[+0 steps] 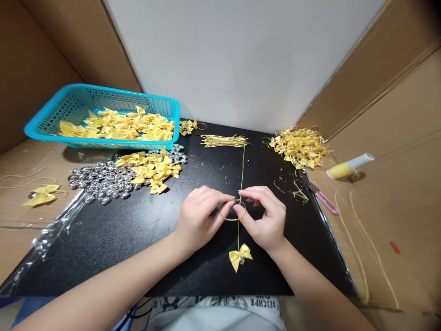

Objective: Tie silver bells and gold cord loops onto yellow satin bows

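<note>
**Gold cord looped between two hands over a black mat**

A person's left hand (200, 216) and right hand (265, 220) meet at the middle of a black mat (138, 239), each pinching the same gold cord (242, 170) between thumb and fingertips. The cord curls into a small loop (233, 212) in the gap between the hands. From there it runs straight away to the far side, toward a bundle of cut cords (223, 140). On the near side it drops to a yellow bow (240, 256), which lies on the mat just below the right hand, with something small and silver at its knot.

To the far left, a blue basket (51, 119) tilts on the cardboard, holding a heap of yellow bows (120, 125). In front of it, silver bells (103, 179) spread across clear plastic, with a smaller pile of loose bows (153, 169) lying partly over them. A single stray bow (43, 194) sits on the cardboard at the left edge.

At the far right corner of the mat lies a tangled mound of bows with cords (300, 147). Near it, a pink-handled tool (325, 202) rests along the mat's right edge, and a yellow and white tube (349, 166) lies on the cardboard beyond.
</note>
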### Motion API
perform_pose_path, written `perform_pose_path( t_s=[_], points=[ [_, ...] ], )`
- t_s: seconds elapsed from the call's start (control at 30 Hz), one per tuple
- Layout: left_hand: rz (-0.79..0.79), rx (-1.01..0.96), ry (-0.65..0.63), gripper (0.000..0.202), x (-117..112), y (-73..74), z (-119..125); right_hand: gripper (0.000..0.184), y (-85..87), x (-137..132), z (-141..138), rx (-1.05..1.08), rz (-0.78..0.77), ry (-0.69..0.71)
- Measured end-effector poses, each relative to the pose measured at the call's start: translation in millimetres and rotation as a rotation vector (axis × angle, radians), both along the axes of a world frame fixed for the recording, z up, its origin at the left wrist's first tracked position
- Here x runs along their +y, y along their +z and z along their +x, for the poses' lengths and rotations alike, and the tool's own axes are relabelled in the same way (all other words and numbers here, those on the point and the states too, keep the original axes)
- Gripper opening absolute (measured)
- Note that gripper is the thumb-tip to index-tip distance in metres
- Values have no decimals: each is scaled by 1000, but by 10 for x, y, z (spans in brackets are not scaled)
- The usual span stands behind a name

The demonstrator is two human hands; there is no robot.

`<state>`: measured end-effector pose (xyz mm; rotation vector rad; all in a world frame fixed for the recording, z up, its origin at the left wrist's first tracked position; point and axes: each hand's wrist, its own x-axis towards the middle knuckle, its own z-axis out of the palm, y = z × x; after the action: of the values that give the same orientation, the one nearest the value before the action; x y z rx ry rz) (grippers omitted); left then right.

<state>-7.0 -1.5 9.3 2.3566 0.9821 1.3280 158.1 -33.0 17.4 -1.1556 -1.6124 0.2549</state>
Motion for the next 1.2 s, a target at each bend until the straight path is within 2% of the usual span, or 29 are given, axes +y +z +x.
perform_pose_path(
  t_s=[0.33, 0.63, 0.9, 1.07, 1.2],
  points=[
    [45, -33, -11, 6, -7, 5, -4, 15, -44, -21, 4, 10, 90, -3],
    [69, 1, -21, 6, 4, 2, -7, 8, 13, -6, -1, 40, -66, 64],
    [64, -8, -19, 4, -2, 1, 7, 11, -3, 3, -13, 34, -33, 47],
    [51, -40, -49, 8, 0, 5, 6, 11, 19, 3, -18, 64, -67, 43],
    [46, -35, -50, 4, 4, 16, -1, 11, 20, 0, -16, 86, -86, 53]
  ],
)
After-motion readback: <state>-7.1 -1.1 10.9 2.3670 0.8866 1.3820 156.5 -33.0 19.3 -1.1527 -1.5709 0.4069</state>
